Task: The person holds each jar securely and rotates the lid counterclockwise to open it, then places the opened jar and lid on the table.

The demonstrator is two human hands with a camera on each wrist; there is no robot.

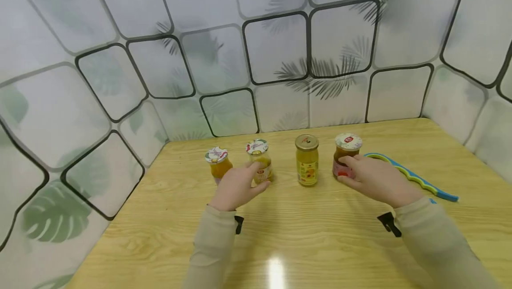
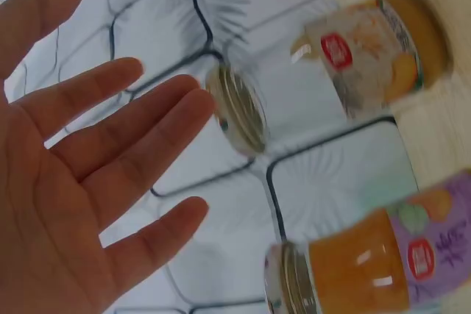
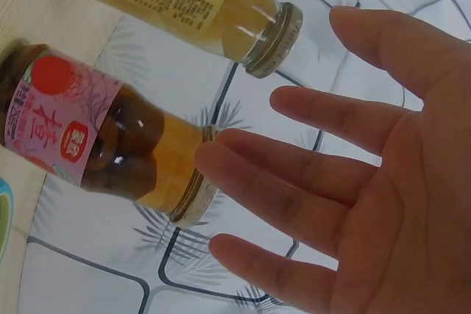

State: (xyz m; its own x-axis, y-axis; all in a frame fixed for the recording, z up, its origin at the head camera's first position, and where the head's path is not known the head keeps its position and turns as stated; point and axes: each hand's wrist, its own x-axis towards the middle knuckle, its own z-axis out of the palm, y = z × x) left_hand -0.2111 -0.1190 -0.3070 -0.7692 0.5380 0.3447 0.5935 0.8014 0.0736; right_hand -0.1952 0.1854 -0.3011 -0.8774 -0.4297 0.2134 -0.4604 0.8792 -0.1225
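Apparently reaching with spread left hand (image 1: 236, 186) for yellow jar (image 1: 265, 163) at eleven o'clock, spread right hand (image 1: 376, 178) for pink-labelled jar (image 1: 339, 157) at one. Likely calls for gripping next.

1. Head: faces forward and down across the table (image 1: 160, 222), farthest off.
2. Left wrist: close at the left hand (image 2: 66, 204), rolled sideways, sharing the pale-labelled jar (image 2: 360, 60) with 1.
3. Right wrist: close at the right hand (image 3: 390, 189), rolled sideways, sharing the pink-labelled jar (image 3: 103, 130) with 1.
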